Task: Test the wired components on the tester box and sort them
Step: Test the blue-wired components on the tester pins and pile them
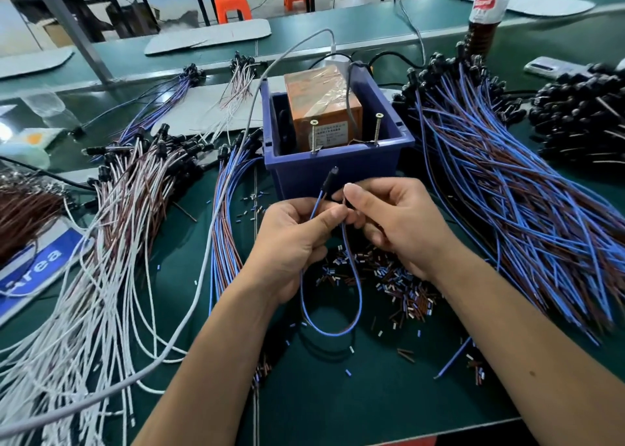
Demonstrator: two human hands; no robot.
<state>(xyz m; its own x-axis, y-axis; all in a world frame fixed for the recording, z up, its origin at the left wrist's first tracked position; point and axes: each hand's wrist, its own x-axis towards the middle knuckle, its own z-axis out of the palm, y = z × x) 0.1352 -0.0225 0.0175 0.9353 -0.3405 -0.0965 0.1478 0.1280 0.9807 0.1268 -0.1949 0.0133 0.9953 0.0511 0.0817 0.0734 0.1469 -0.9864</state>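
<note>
Both hands are raised over the green mat (209,276), just in front of the blue bin (338,171) that serves as the tester box. Left hand (291,242): fingers curled, thumb and forefinger pinching the blue lead of one wired component (329,178) a short way below its black cylindrical head, which points up and slightly right toward the bin's front wall without touching it. Right hand (389,222): fingers curled, thumb pressed forward against a dark piece at the fingertips — what exactly it pinches is hidden by the fingers, probably the other end of the same lead. From the two hands the blue wire hangs down in a single loop (333,330), its bottom lying near the mat. Inside the bin sits an orange taped block (321,104); two upright screws (314,136) stand at the bin's near rim, one left and one right of centre, with a grey cable (216,242) running out over the back and sweeping down across the mat to the lower left. Sorted stock around the bin: a pile of white-and-brown leads (111,242) to the left, a narrow bundle of blue-and-brown leads (226,215) just beside the bin's left side, and a large heap of blue-and-brown leads (500,202) to the right. Short cut sleeve pieces (402,286) are scattered under the right wrist. A bottle (483,13) stands at the far right, behind the heap.
</note>
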